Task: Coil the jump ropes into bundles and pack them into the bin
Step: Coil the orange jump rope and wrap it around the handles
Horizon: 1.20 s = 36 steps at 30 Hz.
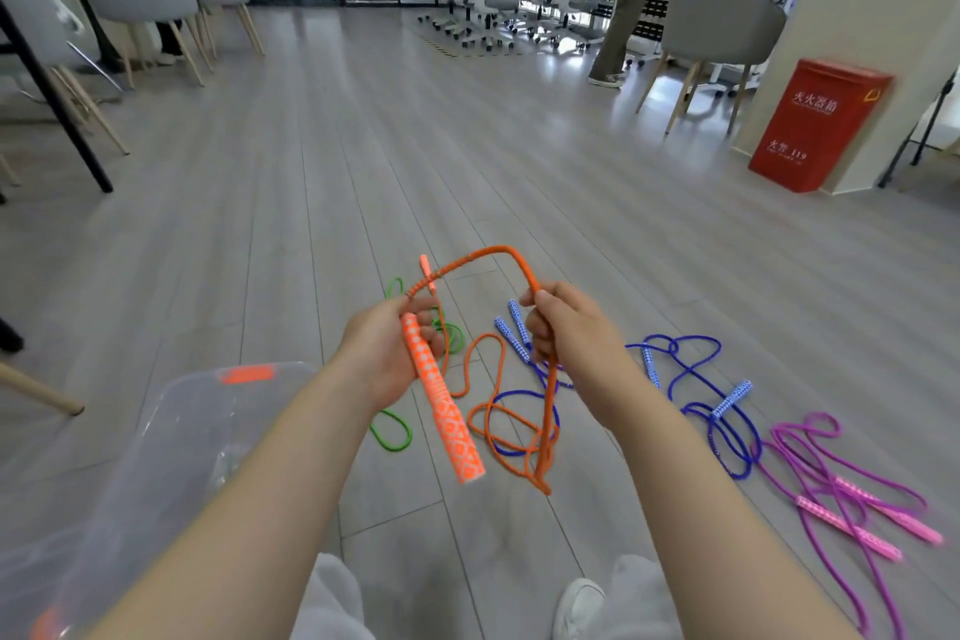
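My left hand (387, 351) grips the orange patterned handle (447, 418) of an orange jump rope, near the handle's top. The orange cord (511, 255) arches from there to my right hand (566, 333), which holds it in a fist. Below that fist the cord hangs in loose loops (511, 429) over the floor. A second orange handle tip (427, 270) shows above my left hand. A clear plastic bin (171, 452) with an orange latch stands at lower left.
On the wooden floor lie a green rope (392, 434), blue ropes with patterned handles (719, 411) and purple ropes with pink handles (852, 504). A red box (815, 122) stands at right. Chairs, table legs and two people are farther off. My shoe (579, 605) is below.
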Each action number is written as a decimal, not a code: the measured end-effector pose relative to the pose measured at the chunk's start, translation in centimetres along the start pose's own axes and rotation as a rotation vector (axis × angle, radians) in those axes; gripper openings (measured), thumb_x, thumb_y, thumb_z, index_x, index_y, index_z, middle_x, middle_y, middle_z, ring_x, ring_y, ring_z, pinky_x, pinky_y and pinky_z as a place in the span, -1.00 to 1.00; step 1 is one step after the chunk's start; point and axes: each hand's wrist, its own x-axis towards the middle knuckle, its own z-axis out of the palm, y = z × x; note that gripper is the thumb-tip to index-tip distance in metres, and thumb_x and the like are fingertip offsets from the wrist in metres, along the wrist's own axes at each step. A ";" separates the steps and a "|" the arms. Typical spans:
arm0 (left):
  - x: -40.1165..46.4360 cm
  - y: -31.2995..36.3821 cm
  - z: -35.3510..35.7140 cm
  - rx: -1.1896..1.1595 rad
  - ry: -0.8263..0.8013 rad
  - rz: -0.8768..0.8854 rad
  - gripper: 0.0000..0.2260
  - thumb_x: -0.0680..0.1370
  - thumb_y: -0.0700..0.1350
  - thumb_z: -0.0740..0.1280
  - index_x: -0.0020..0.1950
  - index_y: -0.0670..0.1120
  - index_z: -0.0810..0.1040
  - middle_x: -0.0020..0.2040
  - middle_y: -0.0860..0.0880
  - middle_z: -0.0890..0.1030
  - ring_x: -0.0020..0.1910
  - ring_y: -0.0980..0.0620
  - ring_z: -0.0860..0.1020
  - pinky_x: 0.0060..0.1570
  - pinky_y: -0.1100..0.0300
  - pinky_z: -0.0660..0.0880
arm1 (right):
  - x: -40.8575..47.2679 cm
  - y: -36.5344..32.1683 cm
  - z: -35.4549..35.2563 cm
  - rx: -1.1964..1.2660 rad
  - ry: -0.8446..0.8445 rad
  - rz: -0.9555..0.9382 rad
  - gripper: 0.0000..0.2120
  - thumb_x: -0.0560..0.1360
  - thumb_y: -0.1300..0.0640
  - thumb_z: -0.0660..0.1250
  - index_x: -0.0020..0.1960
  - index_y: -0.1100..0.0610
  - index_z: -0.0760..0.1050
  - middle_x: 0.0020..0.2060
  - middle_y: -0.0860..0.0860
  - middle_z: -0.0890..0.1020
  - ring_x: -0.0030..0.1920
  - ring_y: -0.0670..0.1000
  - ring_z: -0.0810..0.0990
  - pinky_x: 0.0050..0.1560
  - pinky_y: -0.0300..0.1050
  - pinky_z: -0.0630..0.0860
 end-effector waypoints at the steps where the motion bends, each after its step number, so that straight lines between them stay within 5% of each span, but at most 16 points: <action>1: -0.4 -0.3 0.4 0.062 -0.019 -0.002 -0.86 0.58 -0.25 0.16 -0.06 -0.24 0.50 -0.39 -0.01 0.37 -0.54 0.11 0.35 -0.47 0.29 0.44 | -0.3 -0.1 0.6 -0.010 -0.012 -0.030 -0.79 0.64 0.20 0.11 -0.08 0.11 0.49 -0.48 -0.09 0.37 -0.46 -0.10 0.31 -0.36 -0.20 0.35; 6: -2.6 -1.6 1.8 0.430 -0.133 0.060 -0.77 0.62 -0.19 0.18 -0.02 -0.18 0.64 -0.15 -0.10 0.64 -0.16 -0.01 0.59 0.00 0.07 0.54 | -1.3 0.5 1.9 -0.184 -0.084 -0.118 -0.78 0.60 0.19 0.24 -0.12 -0.05 0.56 -0.47 -0.12 0.48 -0.45 -0.19 0.41 -0.38 -0.31 0.35; 11: -3.7 -2.6 2.6 0.585 -0.202 0.124 -0.74 0.66 -0.14 0.14 0.09 -0.14 0.63 -0.22 -0.03 0.66 -0.26 0.08 0.61 -0.01 0.12 0.51 | -1.4 1.0 1.7 -0.314 -0.028 -0.122 -0.89 0.55 0.10 0.33 -0.11 -0.11 0.51 -0.39 -0.06 0.65 -0.24 -0.05 0.64 0.00 0.06 0.57; 16: -3.7 -3.6 3.1 0.610 -0.208 0.131 -0.71 0.64 -0.13 0.13 0.13 -0.10 0.65 -0.18 -0.07 0.61 -0.28 0.07 0.55 0.00 0.06 0.44 | -1.4 0.8 1.8 -0.315 0.053 -0.117 -0.91 0.48 0.16 0.38 -0.16 0.05 0.49 -0.32 0.03 0.70 -0.22 0.05 0.70 -0.01 0.14 0.61; 22: -4.0 -4.3 3.3 0.592 -0.166 0.180 -0.77 0.66 -0.08 0.17 0.09 -0.06 0.62 -0.19 0.00 0.67 -0.24 0.08 0.60 0.03 0.05 0.54 | -1.1 1.1 1.6 -0.272 0.013 -0.151 -0.86 0.41 0.18 0.35 -0.21 -0.06 0.57 -0.34 0.04 0.69 -0.26 0.05 0.70 -0.06 0.13 0.64; 26: -3.0 -3.6 3.2 0.471 -0.069 0.255 -0.72 0.68 -0.06 0.13 0.03 -0.13 0.61 -0.07 -0.11 0.67 -0.13 0.01 0.61 -0.02 0.07 0.55 | -1.5 0.5 1.5 -0.332 -0.096 -0.137 -0.88 0.52 0.13 0.35 0.01 -0.06 0.52 -0.34 -0.05 0.65 -0.32 -0.16 0.60 -0.20 -0.17 0.51; 32: -0.3 2.5 -0.7 -0.292 0.132 0.185 -0.73 0.68 -0.12 0.07 -0.17 -0.08 0.44 -0.41 0.01 0.63 -0.34 0.04 0.60 -0.19 0.16 0.45 | -0.5 -0.4 -2.3 -0.400 -0.019 -0.010 -0.88 0.51 0.05 0.40 -0.11 0.11 0.57 -0.41 -0.02 0.48 -0.43 -0.09 0.37 -0.35 -0.20 0.38; 36: 1.1 4.1 -4.5 -0.283 0.314 0.247 -0.69 0.67 -0.12 0.03 -0.23 -0.02 0.40 -0.39 0.07 0.54 -0.42 0.12 0.56 -0.30 0.19 0.43 | -0.5 -0.2 -4.7 -0.477 0.050 0.039 -0.94 0.52 0.11 0.39 -0.13 0.06 0.58 -0.37 -0.03 0.51 -0.41 -0.08 0.36 -0.35 -0.22 0.33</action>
